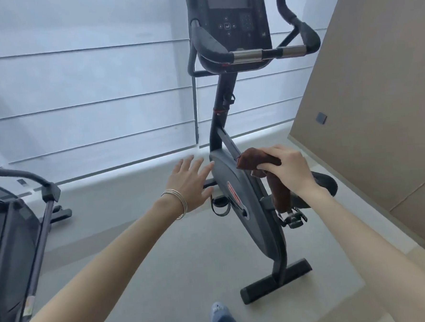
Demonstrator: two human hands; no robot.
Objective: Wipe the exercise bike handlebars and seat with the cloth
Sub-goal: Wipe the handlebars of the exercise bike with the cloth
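Observation:
A black exercise bike (241, 199) stands in the middle of the floor. Its handlebars (269, 53), with two metal grip sections, sit high at the top, below the console (232, 12). The black seat (324, 182) shows partly behind my right wrist. My right hand (286, 170) is shut on a brown cloth (258, 160), which hangs down in front of the seat, at frame height and well below the handlebars. My left hand (190, 181) is open with fingers spread, just left of the bike's body, holding nothing. Thin bangles circle its wrist.
Another black exercise machine (16, 222) stands at the left edge. Window blinds (85, 94) run behind the bike, and a tan wall (376, 88) stands close on the right. The bike's base bar (276, 281) rests on the grey floor near my shoe (222, 317).

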